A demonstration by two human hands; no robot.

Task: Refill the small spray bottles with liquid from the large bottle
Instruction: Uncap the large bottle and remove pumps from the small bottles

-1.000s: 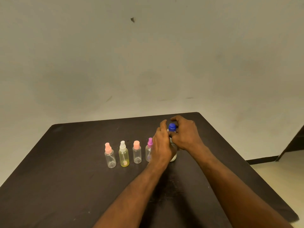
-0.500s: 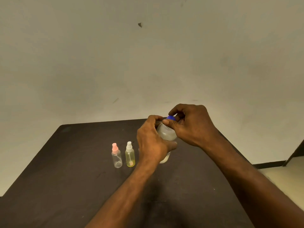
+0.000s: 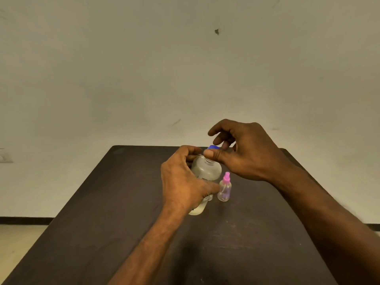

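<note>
Blue cap (image 3: pixel 213 147) is coming off, pinched in the right hand (image 3: pixel 246 153); the left hand (image 3: pixel 185 182) is wrapping the big bottle (image 3: pixel 206 169) at frame centre. Thin frosted plastic is probably squeezing easily, so gripping mid-body is safest. A pink-topped spray bottle (image 3: pixel 224 188) is standing just right, light and tippable. The dark table (image 3: pixel 123 202) is offering room lower left.

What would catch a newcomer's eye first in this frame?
The two hands meeting mid-frame over the dark table: the left hand grips the large bottle, and the right hand pinches its blue cap at the neck. Just right of the bottle stands one small spray bottle with a pink top, upright on the table. Behind is a bare pale wall.
</note>
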